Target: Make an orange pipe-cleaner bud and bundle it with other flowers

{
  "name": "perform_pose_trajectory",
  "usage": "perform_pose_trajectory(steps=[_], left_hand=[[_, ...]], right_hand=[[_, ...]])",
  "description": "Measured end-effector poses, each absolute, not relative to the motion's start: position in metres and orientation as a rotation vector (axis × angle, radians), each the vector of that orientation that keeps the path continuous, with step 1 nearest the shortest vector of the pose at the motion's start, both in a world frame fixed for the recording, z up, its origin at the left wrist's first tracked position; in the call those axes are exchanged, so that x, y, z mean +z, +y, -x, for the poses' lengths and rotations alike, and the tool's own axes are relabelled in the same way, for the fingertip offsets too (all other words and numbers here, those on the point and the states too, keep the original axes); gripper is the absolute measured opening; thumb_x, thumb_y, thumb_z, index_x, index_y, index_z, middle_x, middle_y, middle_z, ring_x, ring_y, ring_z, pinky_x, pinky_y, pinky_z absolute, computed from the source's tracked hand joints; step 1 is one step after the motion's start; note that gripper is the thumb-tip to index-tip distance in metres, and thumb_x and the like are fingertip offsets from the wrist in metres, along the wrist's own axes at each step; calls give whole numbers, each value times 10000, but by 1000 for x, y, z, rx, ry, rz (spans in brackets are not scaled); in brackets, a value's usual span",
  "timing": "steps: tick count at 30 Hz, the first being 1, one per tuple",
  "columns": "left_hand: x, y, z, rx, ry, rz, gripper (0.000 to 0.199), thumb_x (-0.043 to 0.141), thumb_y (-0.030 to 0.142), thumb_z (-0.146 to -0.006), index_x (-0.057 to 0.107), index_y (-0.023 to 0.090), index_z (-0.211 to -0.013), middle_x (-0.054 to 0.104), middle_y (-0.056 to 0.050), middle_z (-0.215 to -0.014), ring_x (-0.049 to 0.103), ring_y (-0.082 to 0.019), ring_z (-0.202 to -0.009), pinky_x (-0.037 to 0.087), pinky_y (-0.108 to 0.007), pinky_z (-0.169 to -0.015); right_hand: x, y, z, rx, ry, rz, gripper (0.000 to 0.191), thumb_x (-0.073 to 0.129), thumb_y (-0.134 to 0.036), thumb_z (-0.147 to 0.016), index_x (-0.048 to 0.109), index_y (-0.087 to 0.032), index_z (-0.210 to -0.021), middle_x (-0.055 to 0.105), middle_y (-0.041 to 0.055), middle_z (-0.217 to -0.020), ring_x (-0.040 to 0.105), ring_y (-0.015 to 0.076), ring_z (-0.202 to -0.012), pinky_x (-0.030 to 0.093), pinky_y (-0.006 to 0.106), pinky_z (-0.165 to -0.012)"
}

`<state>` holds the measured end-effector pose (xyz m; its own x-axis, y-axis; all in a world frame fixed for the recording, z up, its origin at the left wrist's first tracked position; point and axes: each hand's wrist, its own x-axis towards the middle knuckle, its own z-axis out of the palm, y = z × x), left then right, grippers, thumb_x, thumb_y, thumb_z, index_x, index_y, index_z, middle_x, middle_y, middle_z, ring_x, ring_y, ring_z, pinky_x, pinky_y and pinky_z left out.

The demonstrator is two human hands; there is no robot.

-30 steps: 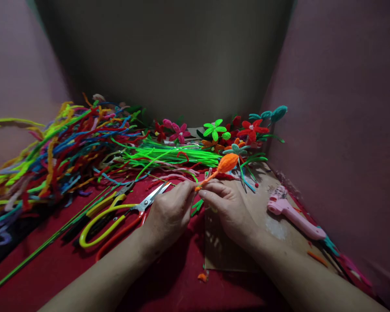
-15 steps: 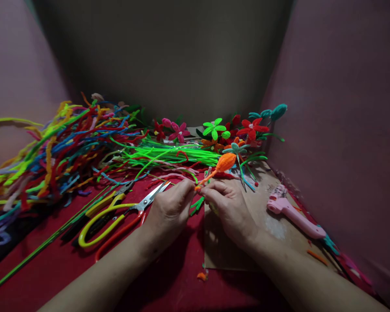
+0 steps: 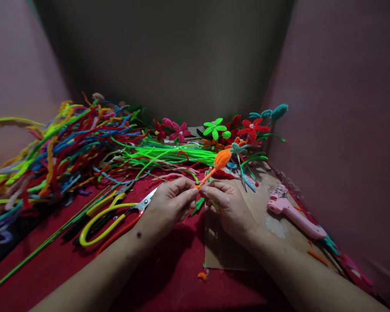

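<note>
Between my two hands is an orange pipe-cleaner flower bud (image 3: 222, 159) on a thin orange stem, tilted up to the right. My left hand (image 3: 177, 197) pinches the lower end of the stem between thumb and fingers. Close beside it, my right hand (image 3: 225, 201) pinches the same stem just above that end. The fingertips hide the stem's lowest part. Scissors (image 3: 108, 223) with one yellow and one red handle lie left of my left hand, their blade tips hidden behind it. Small green pipe-cleaner pieces (image 3: 198, 205) show below the hands.
Loose multicoloured pipe cleaners (image 3: 61, 151) heap up at left. A green pipe-cleaner bundle (image 3: 162, 154) lies behind my hands. Finished flowers, including a red flower (image 3: 252, 129), stand at the back. Yellow-handled pliers (image 3: 100, 206) lie left; a pink glue gun (image 3: 294, 212) rests on cardboard (image 3: 230, 255) at right.
My left hand has rolled at the wrist, its thumb now lying along the stem's end. The orange bud has turned slightly and shifted a little left and down. The right hand stays nearly still.
</note>
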<state>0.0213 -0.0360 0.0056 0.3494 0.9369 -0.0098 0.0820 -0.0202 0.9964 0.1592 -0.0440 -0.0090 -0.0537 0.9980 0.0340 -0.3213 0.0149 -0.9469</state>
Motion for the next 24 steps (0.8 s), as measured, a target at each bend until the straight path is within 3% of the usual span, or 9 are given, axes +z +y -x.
perform_pose_trajectory(steps=[5, 13, 17, 20, 24], left_hand=[[6, -31, -16, 802, 795, -1161, 140, 584, 274, -794, 532, 151, -754, 491, 63, -518, 253, 7, -319, 183, -112, -307], [6, -29, -12, 667, 656, -1035, 125, 539, 283, -824, 537, 162, -792, 450, 81, -515, 149, 9, -299, 168, -120, -271], [6, -34, -15, 768, 842, -1358, 209, 506, 339, -833, 529, 162, -725, 508, 44, -546, 323, -30, -315, 272, -163, -306], [-1, -37, -16, 969, 1068, -1880, 157, 509, 304, -833, 569, 169, -779, 536, 22, -592, 472, -78, -476, 384, -196, -469], [-14, -35, -14, 1140, 1148, -2372, 119, 488, 230, -836, 592, 175, -821, 578, -11, -696, 511, -113, -618, 401, -241, -621]], right_hand=[[-12, -42, -160, 1429, -963, 733, 34, 668, -158, -642, 689, -151, -669, 615, -4, -650, 508, 105, -614, 380, 243, -600], [-16, -41, -163, 1447, -1017, 589, 66, 653, -149, -691, 711, -164, -665, 641, -6, -689, 540, 98, -660, 412, 232, -657], [-19, -40, -160, 1478, -921, 590, 48, 658, -151, -681, 695, -163, -653, 635, -9, -640, 527, 103, -620, 410, 241, -630], [-21, -41, -158, 1454, -858, 602, 26, 670, -176, -675, 696, -174, -678, 640, -10, -654, 530, 117, -635, 419, 263, -661], [-20, -43, -156, 1391, -893, 670, 32, 682, -179, -664, 709, -191, -676, 650, -11, -683, 548, 130, -682, 421, 286, -736]])
